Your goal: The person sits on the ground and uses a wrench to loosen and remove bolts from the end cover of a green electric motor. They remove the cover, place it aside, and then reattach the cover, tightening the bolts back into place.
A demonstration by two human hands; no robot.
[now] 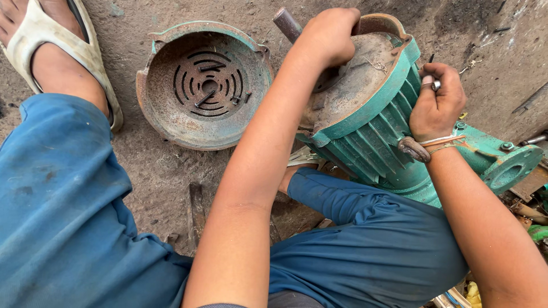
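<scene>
- Left hand (pixel 328 37) is closed on the rusty end plate (pixel 348 85) of the green motor (pixel 377 131).
- Right hand (pixel 436 102) pinches a small metal tool (pixel 435 84) against the motor's rim.
- Motor lies on the ground; fan cover (pixel 202 85) sits beside it.

Setting: a rough repair workshop, work done at ground level. Floor (pixel 165 177) is bare packed dirt, dark and oil-stained. A green finned motor (pixel 371 131) lies on it, end cover rusted, paint chipped. Left of it, a detached rusty fan cover (pixel 202 85) with slotted vents sits open side up. Metal scraps (pixel 531 205) and odd parts lie at the right edge. Worker squats on the floor in blue trousers and a worn sandal (pixel 51 40).
</scene>
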